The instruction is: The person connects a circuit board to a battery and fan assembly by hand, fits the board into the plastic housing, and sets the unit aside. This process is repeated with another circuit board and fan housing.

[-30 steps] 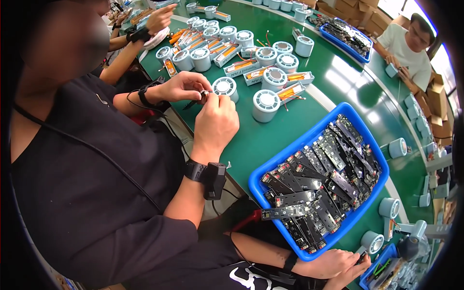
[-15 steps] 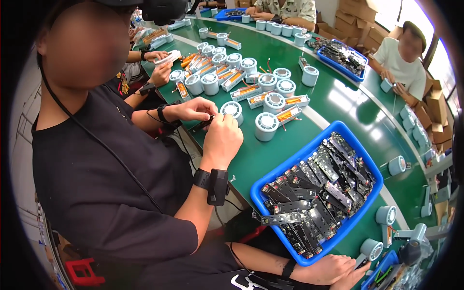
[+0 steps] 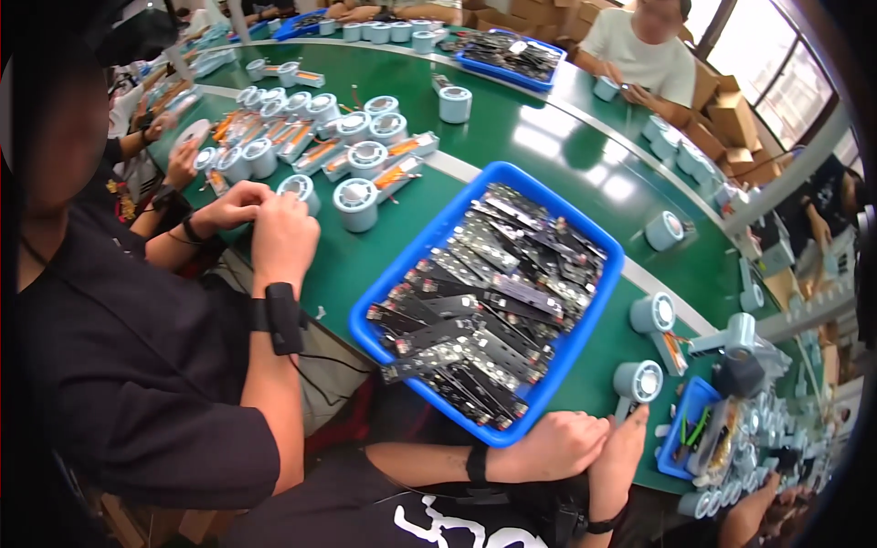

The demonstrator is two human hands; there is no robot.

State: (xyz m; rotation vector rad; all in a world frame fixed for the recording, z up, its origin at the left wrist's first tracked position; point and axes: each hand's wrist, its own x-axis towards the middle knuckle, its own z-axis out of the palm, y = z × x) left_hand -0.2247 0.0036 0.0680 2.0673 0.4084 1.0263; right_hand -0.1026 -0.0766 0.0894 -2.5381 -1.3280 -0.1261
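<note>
My left hand (image 3: 559,446) is closed in front of me, knuckles up, against my right hand; what its fingers hold, if anything, is hidden. My right hand (image 3: 619,454) closes around the handle of a light-blue handheld fan (image 3: 638,381), thumb along the handle. The fan's round head points away from me, and a dark strip shows in the handle by my thumb. Just left of my hands, a blue tray (image 3: 367,340) overhangs the table edge, heaped with narrow black circuit boards (image 3: 512,352).
Another fan (image 3: 652,313) with orange parts in its handle lies beyond mine. A small blue bin (image 3: 687,434) with green-handled tools stands at right. At left a co-worker's hands (image 3: 274,228) work by many fans on the green table (image 3: 548,137). Another person (image 3: 639,55) sits opposite.
My view has swung to the right, so the tray, table and co-worker sit farther left. More of my right hand and forearm shows. My hands remain together at the fan.
</note>
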